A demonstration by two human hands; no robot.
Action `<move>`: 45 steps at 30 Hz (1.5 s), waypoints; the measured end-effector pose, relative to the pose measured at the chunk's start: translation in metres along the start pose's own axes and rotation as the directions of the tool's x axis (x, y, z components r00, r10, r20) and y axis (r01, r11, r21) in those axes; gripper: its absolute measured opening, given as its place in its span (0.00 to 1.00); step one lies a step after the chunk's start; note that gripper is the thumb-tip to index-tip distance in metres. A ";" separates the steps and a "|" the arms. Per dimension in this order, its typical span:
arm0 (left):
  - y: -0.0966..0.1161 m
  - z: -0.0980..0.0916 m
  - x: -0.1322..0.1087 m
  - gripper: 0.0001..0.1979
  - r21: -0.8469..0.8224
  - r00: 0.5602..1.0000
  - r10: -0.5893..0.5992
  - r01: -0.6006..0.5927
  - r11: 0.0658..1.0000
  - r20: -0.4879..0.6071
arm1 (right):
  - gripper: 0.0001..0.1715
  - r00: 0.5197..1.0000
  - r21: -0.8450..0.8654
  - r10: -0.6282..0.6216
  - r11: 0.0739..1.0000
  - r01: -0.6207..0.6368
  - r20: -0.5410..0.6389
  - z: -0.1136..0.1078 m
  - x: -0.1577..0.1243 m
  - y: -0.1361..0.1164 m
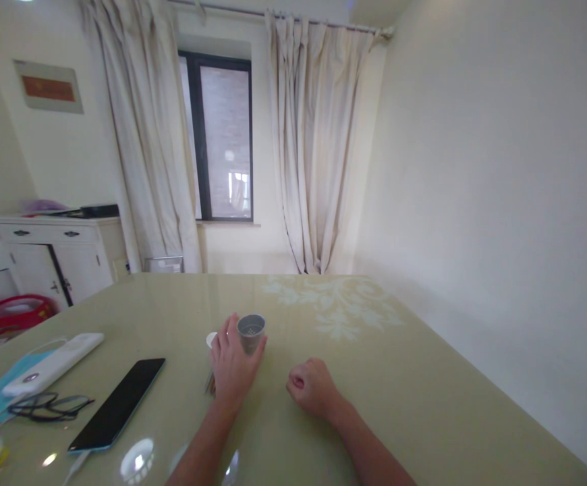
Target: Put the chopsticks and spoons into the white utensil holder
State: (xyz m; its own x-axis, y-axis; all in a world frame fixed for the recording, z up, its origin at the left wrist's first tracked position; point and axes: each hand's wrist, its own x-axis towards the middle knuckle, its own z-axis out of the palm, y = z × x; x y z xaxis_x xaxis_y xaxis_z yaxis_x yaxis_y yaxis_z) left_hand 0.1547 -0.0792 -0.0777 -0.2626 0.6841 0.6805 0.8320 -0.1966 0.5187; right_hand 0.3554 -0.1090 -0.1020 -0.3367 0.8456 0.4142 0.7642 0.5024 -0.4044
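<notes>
My left hand (235,368) is wrapped round a small grey cup (251,329) from the near left side, thumb on its right and fingers on its left. The cup is upright, its open top facing up, with small light marks visible inside. Just left of that hand a white round thing (211,339) shows in part, and below it some thin stick-like items (209,385), mostly hidden by the hand. To the right of the cup, my right hand (314,389) rests on the table as a loose fist, apart from the cup. Nothing shows in its curled fingers.
On the left of the glossy table (415,385) lie a black-screened phone (119,405) with a cable, folded glasses (50,406), a white power bank (55,364) and a blue mask (0,398). A wall borders the right; a white cabinet (84,263) stands far left.
</notes>
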 end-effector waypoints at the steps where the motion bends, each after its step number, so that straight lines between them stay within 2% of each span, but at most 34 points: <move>1: -0.004 0.000 0.003 0.41 0.027 0.999 -0.010 0.008 1.000 0.047 | 0.23 1.000 0.019 0.013 1.000 -0.012 -0.012 -0.002 0.001 0.001; 4: -0.011 0.000 0.007 0.40 0.018 0.989 -0.035 0.032 0.999 0.147 | 0.26 0.996 0.095 0.065 0.994 -0.060 -0.055 -0.013 0.006 0.005; 8: 0.002 0.003 -0.005 0.44 -0.189 0.965 -0.003 0.055 0.980 0.263 | 0.21 0.986 0.270 0.143 0.956 -0.115 -0.088 -0.045 0.009 0.021; 9: 0.010 0.004 -0.012 0.46 -0.268 0.945 0.035 0.057 0.962 0.325 | 0.19 0.981 0.440 0.181 0.888 -0.134 -0.066 -0.055 0.008 0.026; 10: 0.017 0.006 -0.021 0.47 -0.350 0.916 0.089 0.059 0.935 0.391 | 0.24 0.981 0.581 0.194 0.801 -0.143 -0.026 -0.064 0.006 0.032; 12: 0.033 0.009 -0.038 0.47 -0.494 0.839 0.231 0.051 0.868 0.493 | 0.45 0.980 0.737 0.183 0.652 -0.180 0.078 -0.079 0.002 0.040; 13: 0.039 0.011 -0.045 0.47 -0.544 0.803 0.286 0.056 0.837 0.522 | 0.51 0.978 0.777 0.153 0.594 -0.206 0.142 -0.084 -0.001 0.043; 15: 0.044 0.012 -0.050 0.48 -0.607 0.753 0.337 0.102 0.788 0.565 | 0.51 0.964 0.810 0.078 0.527 -0.255 0.253 -0.091 -0.004 0.044; 17: 0.039 0.010 -0.043 0.50 -0.640 0.729 0.348 0.160 0.751 0.590 | 0.42 0.949 0.815 0.030 0.505 -0.284 0.313 -0.093 -0.005 0.043; 19: 0.025 0.005 -0.027 0.41 -0.615 0.772 0.284 0.170 0.770 0.569 | 0.38 0.942 0.811 0.029 0.500 -0.304 0.336 -0.094 -0.006 0.040; 20: 0.016 0.002 -0.018 0.33 -0.548 0.823 0.199 0.155 0.822 0.532 | 0.37 0.938 0.811 0.035 0.491 -0.318 0.346 -0.094 -0.006 0.039; 21: 0.007 -0.002 -0.009 0.26 -0.421 0.874 0.085 0.144 0.896 0.479 | 0.37 0.933 0.814 0.037 0.476 -0.331 0.358 -0.093 -0.006 0.038; 22: -0.002 -0.006 -0.001 0.23 -0.243 0.907 -0.009 0.122 0.962 0.421 | 0.38 0.928 0.821 0.032 0.456 -0.344 0.371 -0.093 -0.006 0.036; 23: -0.010 -0.009 0.004 0.21 -0.052 0.924 -0.051 0.076 0.996 0.378 | 0.38 0.923 0.830 0.021 0.430 -0.354 0.383 -0.091 -0.006 0.035; 25: -0.022 -0.014 0.008 0.16 0.283 0.933 -0.055 -0.051 0.958 0.355 | 0.41 0.913 0.848 -0.013 0.375 -0.373 0.408 -0.088 -0.006 0.031; 28: -0.028 -0.015 0.003 0.14 0.507 0.914 -0.046 -0.181 0.843 0.402 | 0.46 0.893 0.857 -0.074 0.324 -0.400 0.444 -0.084 -0.005 0.025; 30: -0.026 -0.015 0.000 0.15 0.542 0.904 -0.063 -0.197 0.817 0.424 | 0.48 0.880 0.851 -0.102 0.325 -0.412 0.464 -0.083 -0.006 0.022; 34: -0.016 -0.015 -0.001 0.17 0.500 0.880 -0.054 -0.217 0.838 0.472 | 0.50 0.863 0.841 -0.129 0.334 -0.426 0.489 -0.081 -0.006 0.022; 37: -0.008 -0.017 -0.003 0.14 0.462 0.861 -0.049 -0.222 0.859 0.506 | 0.50 0.880 0.860 -0.126 0.315 -0.402 0.458 -0.080 -0.007 0.024; 40: -0.001 -0.018 -0.006 0.13 0.428 0.853 -0.034 -0.227 0.875 0.521 | 0.42 0.932 0.888 -0.048 0.325 -0.326 0.360 -0.076 -0.006 0.026; 42: 0.003 -0.017 -0.006 0.12 0.359 0.866 0.036 -0.244 0.901 0.499 | 0.37 0.963 0.900 0.044 0.346 -0.264 0.266 -0.073 -0.004 0.027; 45: 0.011 -0.012 -0.007 0.12 0.113 0.900 0.172 -0.235 0.965 0.401 | 0.35 0.973 0.887 0.203 0.421 -0.191 0.114 -0.071 0.002 0.023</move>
State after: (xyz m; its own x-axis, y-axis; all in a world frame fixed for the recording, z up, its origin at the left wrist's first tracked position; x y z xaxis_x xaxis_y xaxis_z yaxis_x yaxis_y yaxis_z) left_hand 0.1599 -0.0943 -0.0707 0.1024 0.8636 0.4937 0.9203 -0.2706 0.2824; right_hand 0.4113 -0.1089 -0.0532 -0.2352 0.9448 0.2281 -0.1017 0.2095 -0.9725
